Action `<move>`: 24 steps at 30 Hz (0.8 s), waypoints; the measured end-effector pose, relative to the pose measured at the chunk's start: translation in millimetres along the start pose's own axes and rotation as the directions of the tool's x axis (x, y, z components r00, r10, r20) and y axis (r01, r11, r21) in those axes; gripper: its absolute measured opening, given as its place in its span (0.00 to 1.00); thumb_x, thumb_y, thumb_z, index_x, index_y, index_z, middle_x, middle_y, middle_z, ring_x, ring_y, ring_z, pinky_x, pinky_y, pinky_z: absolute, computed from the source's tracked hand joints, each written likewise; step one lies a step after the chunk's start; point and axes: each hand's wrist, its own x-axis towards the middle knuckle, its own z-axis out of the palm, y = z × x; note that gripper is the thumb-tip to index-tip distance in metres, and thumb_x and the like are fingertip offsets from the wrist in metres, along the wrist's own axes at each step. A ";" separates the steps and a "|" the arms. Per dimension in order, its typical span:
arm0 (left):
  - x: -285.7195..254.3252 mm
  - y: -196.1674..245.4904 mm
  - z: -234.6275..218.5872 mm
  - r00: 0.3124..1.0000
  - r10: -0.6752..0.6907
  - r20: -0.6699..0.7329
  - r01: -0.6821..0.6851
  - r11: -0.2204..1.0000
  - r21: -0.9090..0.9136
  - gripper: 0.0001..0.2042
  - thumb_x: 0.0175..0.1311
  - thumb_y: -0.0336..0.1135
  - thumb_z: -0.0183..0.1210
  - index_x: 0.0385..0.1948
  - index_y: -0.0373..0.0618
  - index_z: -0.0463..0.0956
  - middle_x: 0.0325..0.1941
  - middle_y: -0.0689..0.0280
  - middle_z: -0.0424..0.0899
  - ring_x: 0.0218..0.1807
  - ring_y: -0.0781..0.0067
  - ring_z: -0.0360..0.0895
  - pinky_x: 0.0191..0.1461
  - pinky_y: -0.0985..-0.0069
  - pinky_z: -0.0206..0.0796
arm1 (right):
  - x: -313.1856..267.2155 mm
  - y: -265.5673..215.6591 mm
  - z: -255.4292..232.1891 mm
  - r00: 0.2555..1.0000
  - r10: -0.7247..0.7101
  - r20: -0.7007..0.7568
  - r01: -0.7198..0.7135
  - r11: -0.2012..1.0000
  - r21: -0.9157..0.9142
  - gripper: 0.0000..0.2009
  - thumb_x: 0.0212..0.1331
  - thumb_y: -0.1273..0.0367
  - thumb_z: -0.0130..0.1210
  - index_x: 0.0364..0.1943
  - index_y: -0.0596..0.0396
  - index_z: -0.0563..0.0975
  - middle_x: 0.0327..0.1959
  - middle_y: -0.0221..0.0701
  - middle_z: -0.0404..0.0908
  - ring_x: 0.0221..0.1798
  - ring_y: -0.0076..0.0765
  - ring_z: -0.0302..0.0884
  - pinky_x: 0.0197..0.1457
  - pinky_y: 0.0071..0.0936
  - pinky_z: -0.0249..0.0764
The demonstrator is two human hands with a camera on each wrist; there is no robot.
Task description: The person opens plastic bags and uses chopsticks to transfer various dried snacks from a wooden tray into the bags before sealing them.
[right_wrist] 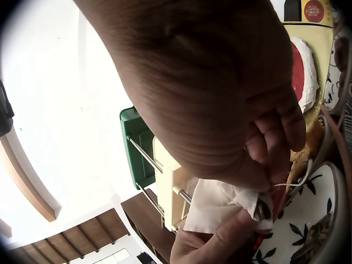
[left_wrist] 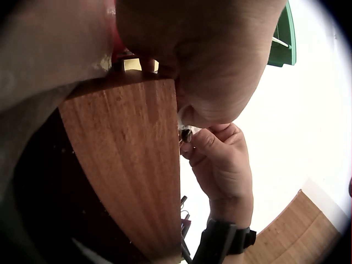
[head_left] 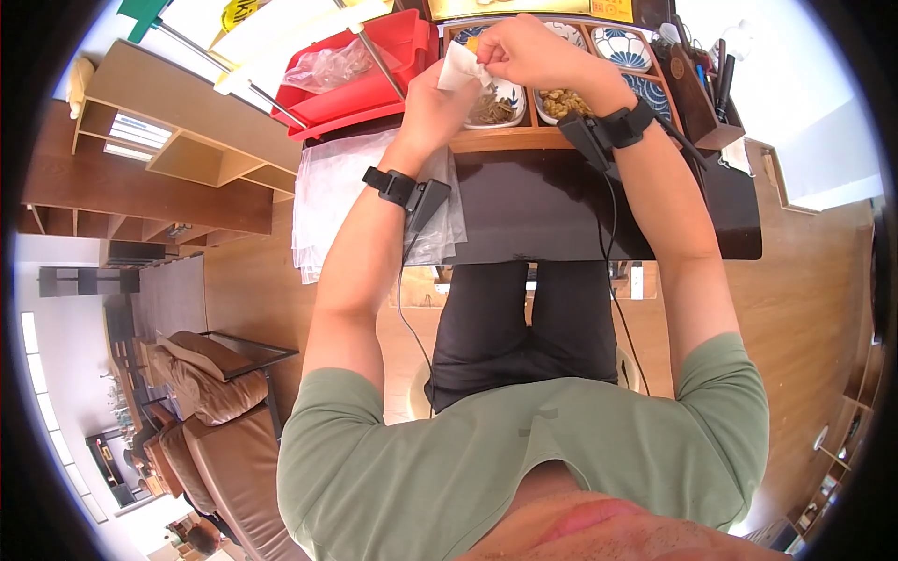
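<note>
My left hand [head_left: 435, 114] holds a small white drawstring tea bag [right_wrist: 212, 206] between thumb and fingers. At the bag's mouth, the fingertips of my right hand [head_left: 538, 56] pinch the edge, where a thin white string [right_wrist: 300, 182] trails off. Some dark filling shows in the mouth in the right wrist view. Both hands are over a wooden compartment tray [head_left: 505, 140]. Just below them sits a leaf-patterned dish [right_wrist: 308, 203] of brownish dried herb [head_left: 491, 110]. Beside it, to the right, another dish contains yellow-brown dried pieces [head_left: 563, 101].
A red basket [head_left: 412, 56] with clear plastic bags stands left of the tray. Flat translucent bags [head_left: 337, 206] lie on the dark table [head_left: 533, 201]. At the right, a wooden holder [head_left: 697, 103] bears pens. More patterned dishes [head_left: 622, 49] fill the tray's other compartments.
</note>
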 end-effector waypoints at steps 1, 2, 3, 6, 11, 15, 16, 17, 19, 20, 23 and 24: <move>-0.1 0.4 -0.2 1.000 0.000 -0.001 0.000 1.000 0.000 0.12 0.65 0.30 0.64 0.48 0.40 0.82 0.40 0.66 0.88 0.42 0.81 0.82 0.48 0.77 0.74 | 0.2 0.0 -0.1 1.000 0.002 -0.001 -0.002 1.000 -0.011 0.07 0.55 0.77 0.61 0.38 0.64 0.83 0.31 0.37 0.86 0.35 0.31 0.86 0.43 0.27 0.81; -0.2 2.7 -0.4 1.000 -0.027 0.008 0.027 1.000 0.002 0.12 0.64 0.30 0.64 0.48 0.41 0.82 0.41 0.66 0.88 0.43 0.80 0.82 0.48 0.76 0.74 | 0.1 -1.5 -0.7 1.000 0.001 -0.001 -0.001 1.000 -0.012 0.07 0.55 0.77 0.61 0.38 0.64 0.83 0.31 0.37 0.86 0.35 0.31 0.86 0.43 0.27 0.81; -0.5 5.2 -0.5 0.998 -0.054 0.017 0.054 0.999 0.005 0.13 0.64 0.31 0.64 0.49 0.41 0.82 0.41 0.65 0.88 0.43 0.79 0.83 0.48 0.76 0.74 | -0.6 -2.9 -1.2 1.000 0.003 -0.005 -0.003 1.000 -0.024 0.07 0.54 0.77 0.61 0.37 0.64 0.83 0.30 0.37 0.86 0.34 0.31 0.85 0.42 0.27 0.81; -2.1 12.6 -0.5 0.997 -0.073 0.032 0.072 0.997 0.041 0.10 0.67 0.29 0.65 0.47 0.39 0.83 0.42 0.68 0.88 0.43 0.82 0.81 0.48 0.79 0.73 | -2.7 -8.9 -4.2 1.000 0.006 -0.004 -0.006 0.999 -0.046 0.07 0.54 0.76 0.61 0.37 0.64 0.83 0.29 0.38 0.87 0.33 0.32 0.85 0.41 0.28 0.80; -0.8 3.7 -2.0 0.998 -0.045 0.031 0.045 0.999 0.026 0.10 0.66 0.30 0.63 0.47 0.39 0.82 0.40 0.66 0.88 0.42 0.80 0.82 0.47 0.76 0.73 | -2.2 -6.6 -3.0 1.000 0.014 0.026 -0.012 0.999 -0.046 0.07 0.54 0.76 0.61 0.37 0.64 0.84 0.28 0.39 0.87 0.31 0.33 0.85 0.39 0.28 0.80; 0.7 1.9 -2.9 0.999 0.008 0.033 -0.009 0.999 0.038 0.10 0.65 0.30 0.60 0.46 0.39 0.81 0.40 0.63 0.87 0.40 0.76 0.82 0.46 0.73 0.73 | -2.7 -8.1 -4.0 0.999 0.008 0.031 -0.007 1.000 -0.027 0.08 0.54 0.76 0.60 0.37 0.64 0.84 0.28 0.39 0.86 0.31 0.32 0.85 0.39 0.28 0.79; 1.1 1.0 -3.0 0.999 0.008 0.034 -0.009 0.999 0.038 0.10 0.65 0.30 0.60 0.46 0.39 0.81 0.40 0.63 0.87 0.40 0.76 0.82 0.46 0.73 0.73 | -3.0 -8.3 -3.9 1.000 -0.002 0.029 0.002 1.000 -0.028 0.08 0.54 0.76 0.60 0.37 0.64 0.84 0.28 0.39 0.86 0.31 0.32 0.85 0.38 0.29 0.79; 1.6 0.8 -2.8 0.999 0.011 0.033 -0.013 0.998 0.063 0.10 0.64 0.30 0.60 0.46 0.39 0.81 0.40 0.62 0.86 0.40 0.74 0.82 0.46 0.73 0.73 | -3.5 -9.3 -4.3 1.000 -0.001 0.029 0.002 1.000 -0.028 0.08 0.54 0.76 0.60 0.37 0.64 0.84 0.28 0.39 0.86 0.31 0.32 0.85 0.38 0.29 0.79; 1.4 1.1 -2.7 0.999 0.014 0.033 -0.017 0.996 0.088 0.10 0.64 0.30 0.60 0.45 0.38 0.80 0.40 0.61 0.86 0.40 0.73 0.82 0.46 0.72 0.74 | -4.7 -11.2 -5.2 0.999 0.011 0.032 -0.011 1.000 -0.004 0.06 0.54 0.76 0.61 0.35 0.65 0.83 0.27 0.39 0.86 0.31 0.32 0.85 0.38 0.29 0.78; 0.7 3.8 -2.9 0.999 0.009 0.032 -0.012 0.996 0.091 0.10 0.64 0.30 0.60 0.45 0.38 0.80 0.39 0.61 0.86 0.40 0.73 0.82 0.47 0.72 0.74 | -4.8 -11.3 -5.3 0.999 0.011 0.032 -0.011 1.000 -0.004 0.06 0.54 0.76 0.61 0.35 0.65 0.83 0.27 0.39 0.86 0.31 0.32 0.85 0.38 0.29 0.78; 1.1 3.2 -2.5 0.999 0.016 0.027 -0.018 0.997 0.077 0.11 0.64 0.30 0.60 0.46 0.39 0.81 0.39 0.61 0.86 0.40 0.72 0.82 0.47 0.72 0.74 | -4.4 -10.6 -5.8 0.998 0.003 0.060 -0.001 0.999 -0.033 0.06 0.54 0.75 0.61 0.33 0.65 0.82 0.27 0.39 0.86 0.30 0.32 0.84 0.37 0.29 0.78; 1.3 2.4 -2.3 0.999 0.026 0.024 -0.028 0.998 0.061 0.11 0.64 0.31 0.60 0.46 0.40 0.81 0.39 0.61 0.86 0.40 0.72 0.82 0.47 0.72 0.73 | -4.4 -9.1 -5.2 0.998 -0.018 0.052 0.021 0.999 -0.041 0.06 0.55 0.74 0.61 0.33 0.65 0.82 0.27 0.39 0.85 0.30 0.31 0.84 0.36 0.29 0.77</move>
